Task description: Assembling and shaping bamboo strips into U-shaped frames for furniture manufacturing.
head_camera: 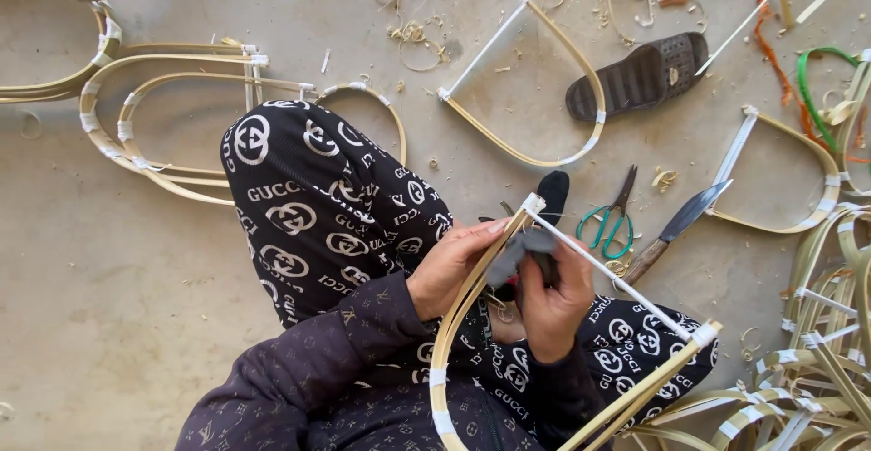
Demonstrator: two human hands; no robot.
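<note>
A curved bamboo frame with a white straight rod across it, bound with white tape at the corners, lies over my lap. My left hand grips the bamboo strip near the taped top corner. Against the white rod, my right hand is closed around a small dark tool or grey material; I cannot tell which. My legs in black patterned trousers lie under the frame.
Green-handled scissors and a knife lie on the concrete floor to the right. A dark sandal is beyond them. Finished frames lie at the left, centre and right, stacked at the lower right. Shavings lie at the top.
</note>
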